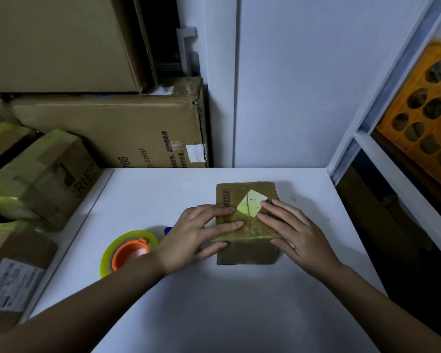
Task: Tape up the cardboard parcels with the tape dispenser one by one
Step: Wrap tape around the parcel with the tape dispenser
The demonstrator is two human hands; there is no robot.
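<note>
White tabletop (214,301) fills the lower middle of the view, white wall panels behind it. Big stacked cardboard boxes (107,128) stand at the back left, lower one with printed text and a white label on its side. Orange plastic crate (423,118) sits on a shelf at the far right, oval holes in its side. Three smaller parcels (36,179) lie off the tabletop's left edge, wrapped in yellowish tape; the nearest has a shipping label on top.

Cardboard parcel (247,222) rests on the tabletop a little right of centre, near the back. Yellowish tape covers its top and near edge, with a light diamond-shaped patch on top.

Left hand (196,235) lies flat on the parcel's left part, fingers straight and spread, pressing down on the top and the near-left edge; it grips nothing. Right hand (290,230) lies flat on the right part, fingers straight and spread, tips on the taped top, also gripping nothing.

Tape dispenser (127,250) stands on the tabletop left of the parcel, just beside the left wrist and partly hidden by it: yellowish-clear tape roll on an orange core, a bit of blue showing behind. Neither hand touches it.
</note>
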